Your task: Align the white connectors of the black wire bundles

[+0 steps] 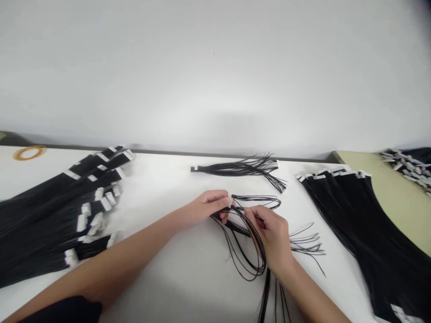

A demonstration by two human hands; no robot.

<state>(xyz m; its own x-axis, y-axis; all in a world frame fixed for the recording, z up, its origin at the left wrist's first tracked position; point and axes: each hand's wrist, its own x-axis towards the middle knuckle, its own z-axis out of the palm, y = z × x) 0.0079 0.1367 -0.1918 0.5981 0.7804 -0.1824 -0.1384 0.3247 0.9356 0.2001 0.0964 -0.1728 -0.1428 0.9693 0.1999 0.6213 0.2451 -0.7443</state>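
In the middle of the head view, my left hand (215, 204) is closed on a small white connector (230, 200), pinched between thumb and fingers. Thin black wires (261, 251) run out of this connector and loop down in front of my right hand (271, 231). That hand is closed too, its fingertips pinching a wire a short way right of the connector. Loose wire ends (311, 244) fan out beyond my right wrist, and more wires hang toward the near edge. Exactly which strand the right fingertips hold is hidden.
Behind my hands lies a wire bundle (232, 168) with split ends. Black cables with white connectors (97, 220) are piled at left, near an orange ring (29, 153). Another cable stack (367, 224) lies at right, and more connectors (411, 166) rest on a yellowish surface (377, 184).
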